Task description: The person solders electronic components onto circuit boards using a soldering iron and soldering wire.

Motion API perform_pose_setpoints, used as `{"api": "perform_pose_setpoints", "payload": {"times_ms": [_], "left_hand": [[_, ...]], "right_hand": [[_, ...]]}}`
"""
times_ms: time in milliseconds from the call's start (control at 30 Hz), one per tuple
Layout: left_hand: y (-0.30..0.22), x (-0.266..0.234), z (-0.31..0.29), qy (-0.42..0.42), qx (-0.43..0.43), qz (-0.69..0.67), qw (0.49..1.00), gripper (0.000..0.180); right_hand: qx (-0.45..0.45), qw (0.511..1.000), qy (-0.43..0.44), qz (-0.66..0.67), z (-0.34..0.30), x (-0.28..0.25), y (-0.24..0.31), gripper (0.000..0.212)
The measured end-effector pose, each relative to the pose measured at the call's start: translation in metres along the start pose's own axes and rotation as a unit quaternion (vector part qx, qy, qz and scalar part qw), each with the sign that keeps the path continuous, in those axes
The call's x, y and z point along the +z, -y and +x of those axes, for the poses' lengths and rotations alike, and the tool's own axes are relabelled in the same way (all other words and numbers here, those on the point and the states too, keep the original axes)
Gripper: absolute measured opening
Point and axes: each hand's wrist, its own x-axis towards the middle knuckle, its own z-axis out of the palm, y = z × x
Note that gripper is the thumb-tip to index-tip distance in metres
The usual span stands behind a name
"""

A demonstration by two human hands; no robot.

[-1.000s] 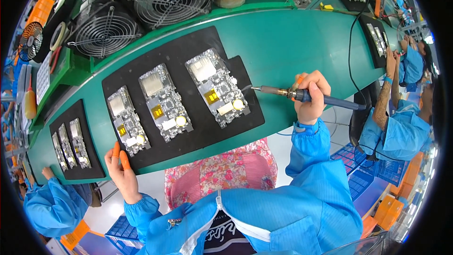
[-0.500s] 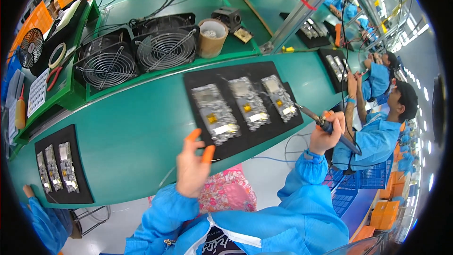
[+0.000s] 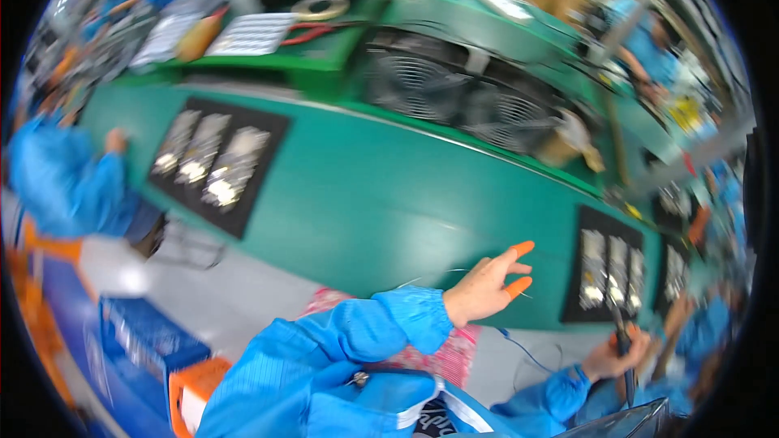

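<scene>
My left hand [image 3: 485,290], with orange finger cots on thumb and forefinger, hovers over the green bench near its front edge. Those two fingers are spread, while a thin solder wire [image 3: 414,282] seems to run through the hand, its end showing past the thumb. In my right hand [image 3: 604,359] is a soldering iron [image 3: 619,323], its tip up by the lower edge of a black mat [image 3: 604,221]. Three circuit boards [image 3: 593,268] lie side by side on that mat. The picture is smeared, so I cannot tell whether the tip touches a board.
To the left, another black mat [image 3: 274,128] carries three boards [image 3: 235,166] beside a co-worker's hand [image 3: 116,141]. Two fans [image 3: 412,85] stand behind a green ledge with a cardboard roll [image 3: 560,144]. A co-worker in blue [image 3: 706,349] sits close on the right.
The view has swung left, so the near mat now appears at the right. The iron has dropped from the right-hand board to the mat's lower edge. My left hand is farther from the boards.
</scene>
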Motion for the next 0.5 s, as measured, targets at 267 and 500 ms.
{"api": "perform_pose_setpoints", "payload": {"times_ms": [267, 500], "left_hand": [[-0.033, -0.257, -0.157, -0.536, 0.062, 0.050, 0.840, 0.046], [-0.016, -0.494, -0.271, -0.725, 0.060, 0.301, 0.616, 0.050]], "right_hand": [[-0.091, 0.996, -0.017, 0.005, -0.010, 0.068, -0.052, 0.027], [-0.058, 0.993, 0.046, 0.091, -0.003, 0.132, -0.014, 0.028]]}}
